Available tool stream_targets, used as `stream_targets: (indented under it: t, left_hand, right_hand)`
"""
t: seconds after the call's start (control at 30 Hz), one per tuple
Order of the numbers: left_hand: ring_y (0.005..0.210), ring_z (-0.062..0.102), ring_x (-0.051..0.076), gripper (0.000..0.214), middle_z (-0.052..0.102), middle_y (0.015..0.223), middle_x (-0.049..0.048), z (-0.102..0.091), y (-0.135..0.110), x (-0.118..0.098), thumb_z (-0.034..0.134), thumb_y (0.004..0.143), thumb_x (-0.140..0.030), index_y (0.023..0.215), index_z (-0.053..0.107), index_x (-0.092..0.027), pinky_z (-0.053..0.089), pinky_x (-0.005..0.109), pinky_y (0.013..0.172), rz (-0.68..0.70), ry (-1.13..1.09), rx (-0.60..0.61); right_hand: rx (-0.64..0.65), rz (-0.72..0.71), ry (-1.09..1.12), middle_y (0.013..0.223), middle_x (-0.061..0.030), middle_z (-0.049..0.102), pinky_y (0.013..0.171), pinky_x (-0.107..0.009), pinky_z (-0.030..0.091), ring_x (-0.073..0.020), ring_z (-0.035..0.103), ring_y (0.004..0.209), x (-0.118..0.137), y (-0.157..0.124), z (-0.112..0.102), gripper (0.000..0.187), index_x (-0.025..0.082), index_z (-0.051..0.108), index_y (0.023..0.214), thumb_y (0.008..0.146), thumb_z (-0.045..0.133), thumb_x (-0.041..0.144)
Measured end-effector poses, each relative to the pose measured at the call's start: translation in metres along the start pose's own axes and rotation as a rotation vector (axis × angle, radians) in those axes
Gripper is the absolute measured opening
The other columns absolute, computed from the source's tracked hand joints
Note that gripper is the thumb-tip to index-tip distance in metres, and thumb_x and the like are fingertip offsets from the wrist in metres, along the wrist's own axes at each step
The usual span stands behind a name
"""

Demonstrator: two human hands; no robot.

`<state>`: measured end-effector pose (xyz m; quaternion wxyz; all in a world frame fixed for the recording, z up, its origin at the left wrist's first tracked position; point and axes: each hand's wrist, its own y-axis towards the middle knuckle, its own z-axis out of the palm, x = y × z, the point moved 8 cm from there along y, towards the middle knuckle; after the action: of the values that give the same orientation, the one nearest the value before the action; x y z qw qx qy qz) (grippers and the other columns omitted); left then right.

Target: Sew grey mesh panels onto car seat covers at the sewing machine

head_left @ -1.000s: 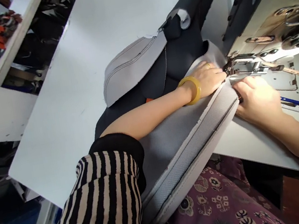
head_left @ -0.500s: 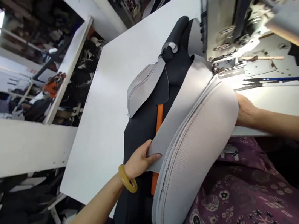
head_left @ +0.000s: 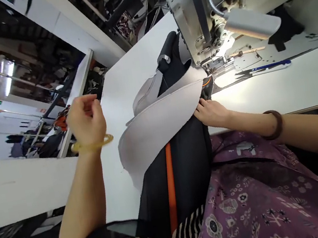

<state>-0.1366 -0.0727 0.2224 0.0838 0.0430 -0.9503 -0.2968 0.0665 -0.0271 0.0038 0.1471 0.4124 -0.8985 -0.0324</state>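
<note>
My left hand [head_left: 86,121] is raised off the work, over the left side of the white table. Its fingers are loosely curled, the thumb stands apart from them, and I see nothing in it. My right hand [head_left: 211,113] is closed on the edge of the sewn fabric cover, just in front of the sewing machine; its fingertips are partly hidden. A light grey fabric panel [head_left: 159,123] of this cover curves leftward from the presser foot [head_left: 210,71]. Black fabric [head_left: 190,158] with an orange strip [head_left: 171,186] hangs from it towards my lap.
The sewing machine [head_left: 189,28] stands at the right with its lamp [head_left: 252,22] lit. Blue-and-white snips [head_left: 269,68] lie on the white table [head_left: 250,99] beside the needle area. A shelf with scraps stands behind at left.
My left hand has let go of the grey panel and risen up and left. The panel has swung round and lies flatter, baring more black fabric. The view has shifted.
</note>
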Motion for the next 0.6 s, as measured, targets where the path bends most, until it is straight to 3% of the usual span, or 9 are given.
stream_targets:
  t: [0.03, 0.07, 0.1, 0.13, 0.2, 0.3, 0.4, 0.5, 0.6]
  left_hand:
    - [0.070, 0.058, 0.013, 0.026, 0.065, 0.085, 0.0044, -0.022, -0.027, -0.036, 0.038, 0.096, -0.025, 0.106, 0.060, -0.016, 0.047, 0.028, 0.066, 0.211, -0.093, -0.092]
    - [0.065, 0.056, 0.013, 0.022, 0.065, 0.081, 0.0026, -0.030, -0.063, -0.083, 0.041, 0.095, -0.021, 0.107, 0.060, -0.018, 0.044, 0.027, 0.059, 0.528, -0.183, -0.024]
    - [0.061, 0.053, 0.012, 0.018, 0.062, 0.072, -0.0022, -0.031, -0.100, -0.120, 0.047, 0.093, -0.026, 0.103, 0.061, -0.025, 0.040, 0.025, 0.054, 0.694, -0.222, 0.084]
    - [0.058, 0.053, 0.011, 0.017, 0.059, 0.066, -0.0036, -0.026, -0.136, -0.154, 0.048, 0.092, -0.026, 0.100, 0.064, -0.026, 0.038, 0.025, 0.050, 0.811, -0.261, 0.183]
    - [0.064, 0.058, 0.013, 0.020, 0.065, 0.074, 0.0015, 0.007, -0.204, -0.207, 0.047, 0.091, -0.017, 0.097, 0.067, -0.018, 0.044, 0.028, 0.053, 1.003, -0.318, 0.542]
    - [0.110, 0.060, 0.024, 0.027, 0.069, 0.107, 0.0111, 0.073, -0.259, -0.231, 0.045, 0.088, -0.007, 0.093, 0.071, -0.016, 0.052, 0.043, 0.093, 0.836, -0.376, 0.974]
    - [0.123, 0.055, 0.025, 0.027, 0.073, 0.094, 0.0049, 0.116, -0.282, -0.223, 0.056, 0.077, -0.002, 0.066, 0.068, -0.023, 0.035, 0.048, 0.117, 0.587, -0.503, 1.216]
    - [0.103, 0.067, 0.027, 0.028, 0.063, 0.057, 0.0017, 0.129, -0.280, -0.198, 0.059, 0.075, -0.008, 0.052, 0.061, -0.023, 0.043, 0.051, 0.109, 0.291, -0.596, 1.330]
    - [0.092, 0.069, 0.026, 0.033, 0.062, 0.055, 0.0032, 0.115, -0.264, -0.160, 0.045, 0.089, -0.022, 0.067, 0.069, -0.022, 0.055, 0.051, 0.095, -0.067, -0.731, 1.357]
  right_hand:
    - [0.027, -0.001, -0.024, 0.105, -0.0220, 0.066, 0.071, -0.036, 0.044, -0.0290, 0.060, 0.097, 0.000, 0.001, -0.002, 0.037, 0.006, 0.070, 0.102, 0.085, 0.036, 0.007]
    - [0.053, -0.003, -0.045, 0.106, -0.0223, 0.066, 0.070, -0.036, 0.044, -0.0294, 0.060, 0.097, 0.000, 0.003, -0.004, 0.037, 0.006, 0.069, 0.104, 0.085, 0.037, 0.008]
    - [0.079, -0.008, -0.065, 0.107, -0.0221, 0.066, 0.070, -0.035, 0.043, -0.0296, 0.060, 0.097, -0.001, 0.006, -0.006, 0.036, 0.008, 0.069, 0.105, 0.085, 0.039, 0.010]
    - [0.108, -0.009, -0.085, 0.108, -0.0213, 0.066, 0.069, -0.035, 0.043, -0.0296, 0.060, 0.097, -0.003, 0.011, -0.007, 0.035, 0.009, 0.069, 0.106, 0.083, 0.043, 0.012]
    - [0.166, -0.004, -0.117, 0.108, -0.0184, 0.067, 0.067, -0.033, 0.043, -0.0288, 0.061, 0.095, -0.009, 0.018, -0.009, 0.036, 0.011, 0.067, 0.110, 0.079, 0.050, 0.016]
    - [0.206, 0.005, -0.129, 0.110, -0.0146, 0.067, 0.069, -0.033, 0.044, -0.0276, 0.062, 0.095, -0.026, 0.021, -0.011, 0.043, 0.012, 0.063, 0.118, 0.077, 0.052, 0.020]
    - [0.176, 0.008, -0.074, 0.117, -0.0152, 0.065, 0.076, -0.036, 0.047, -0.0293, 0.061, 0.102, -0.046, 0.015, -0.012, 0.049, 0.010, 0.058, 0.125, 0.078, 0.048, 0.021]
    - [0.131, -0.030, -0.009, 0.127, -0.0165, 0.061, 0.090, -0.041, 0.047, -0.0310, 0.056, 0.114, -0.054, 0.009, -0.007, 0.057, 0.009, 0.054, 0.131, 0.075, 0.048, 0.018]
    - [0.104, -0.087, -0.059, 0.131, -0.0194, 0.056, 0.100, -0.041, 0.042, -0.0311, 0.051, 0.121, -0.051, 0.006, -0.001, 0.061, 0.005, 0.051, 0.133, 0.073, 0.049, 0.017]
